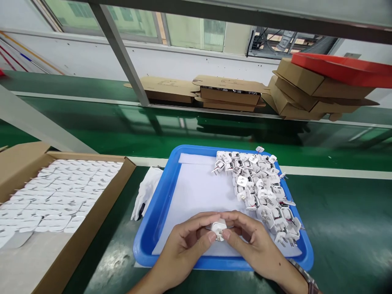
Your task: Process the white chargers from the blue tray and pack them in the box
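Between my two hands is a small white plug adapter point(218, 229), its metal pins toward me. My left hand point(191, 239) grips its left side with thumb and fingers. On the other side, the thumb and fingers of my right hand point(249, 241) pinch the same adapter. Both hands are over the near part of a blue tray point(143, 241) lined with a white sheet point(202, 192). Many similar white plug adapters point(260, 183) lie heaped along the tray's right side, several with open housings and red or dark wires showing.
At the left stands an open cardboard box point(104, 204) with rows of white pieces point(67, 192). A white glove point(147, 190) lies beside the tray. Behind run a green conveyor belt point(122, 126) and a metal post point(119, 53). Cardboard boxes point(309, 92) and a red tray point(343, 69) are stacked back right.
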The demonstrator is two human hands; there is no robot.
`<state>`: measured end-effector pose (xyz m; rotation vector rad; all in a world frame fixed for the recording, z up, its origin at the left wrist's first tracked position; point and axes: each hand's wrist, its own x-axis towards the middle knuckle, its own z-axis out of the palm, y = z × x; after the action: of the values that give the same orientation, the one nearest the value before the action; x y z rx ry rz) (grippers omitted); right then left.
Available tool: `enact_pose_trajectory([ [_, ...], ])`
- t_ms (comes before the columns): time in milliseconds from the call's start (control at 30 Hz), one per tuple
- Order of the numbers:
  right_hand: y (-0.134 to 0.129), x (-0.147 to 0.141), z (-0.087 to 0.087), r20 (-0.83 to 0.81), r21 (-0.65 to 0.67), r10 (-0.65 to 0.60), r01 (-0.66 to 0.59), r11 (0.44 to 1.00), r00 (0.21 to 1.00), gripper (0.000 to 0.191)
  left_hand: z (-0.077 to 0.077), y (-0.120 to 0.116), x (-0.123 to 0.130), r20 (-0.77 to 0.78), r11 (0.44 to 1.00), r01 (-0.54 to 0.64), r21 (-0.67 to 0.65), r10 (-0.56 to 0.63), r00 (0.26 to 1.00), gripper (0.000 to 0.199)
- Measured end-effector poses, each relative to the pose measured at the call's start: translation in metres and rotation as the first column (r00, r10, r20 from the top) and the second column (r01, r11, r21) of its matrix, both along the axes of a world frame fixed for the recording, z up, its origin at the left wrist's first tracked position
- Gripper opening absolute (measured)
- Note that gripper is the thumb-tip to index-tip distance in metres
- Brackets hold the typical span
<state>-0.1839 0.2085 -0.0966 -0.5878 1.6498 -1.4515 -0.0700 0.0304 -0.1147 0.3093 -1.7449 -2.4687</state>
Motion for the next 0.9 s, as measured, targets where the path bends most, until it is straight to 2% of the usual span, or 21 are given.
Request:
enact_pose_trajectory([
  [233, 0.001, -0.001, -0.001, 0.009, 0.034, -0.023, 0.022, 0.999, 1.0, 0.039, 0.002, -0.001, 0.004, 0.02, 0.998, 0.061, -0.018, -0.06, 0.998, 0.037],
  [367, -0.001, -0.003, 0.003, 0.032, 0.018, 0.004, -0.005, 1.0, 0.999, 0.038, -0.004, 0.004, 0.003, 0.046, 0.997, -0.001, -0.083, 0.005, 0.999, 0.046],
  [500, -0.001, -0.003, 0.003, 0.01, -0.009, 0.021, -0.021, 1.0, 1.0, 0.039, -0.007, 0.007, 0.002, 0.014, 0.985, -0.051, -0.166, 0.055, 0.998, 0.044],
  [700, -0.004, -0.002, -0.006, -0.07, -0.006, -0.015, 0.014, 1.0, 0.997, 0.047, -0.007, 0.008, -0.006, -0.076, 0.977, -0.042, -0.21, 0.027, 0.997, 0.039],
  [800, 0.002, -0.004, -0.012, -0.122, 0.033, -0.055, 0.059, 0.998, 0.991, 0.053, -0.01, 0.015, -0.008, -0.096, 0.944, -0.116, -0.308, 0.091, 0.991, 0.042],
  [900, 0.008, -0.014, -0.027, -0.065, 0.114, -0.046, 0.053, 0.992, 0.997, 0.06, -0.002, 0.013, -0.005, -0.145, 0.864, -0.22, -0.452, 0.172, 0.974, 0.04],
])
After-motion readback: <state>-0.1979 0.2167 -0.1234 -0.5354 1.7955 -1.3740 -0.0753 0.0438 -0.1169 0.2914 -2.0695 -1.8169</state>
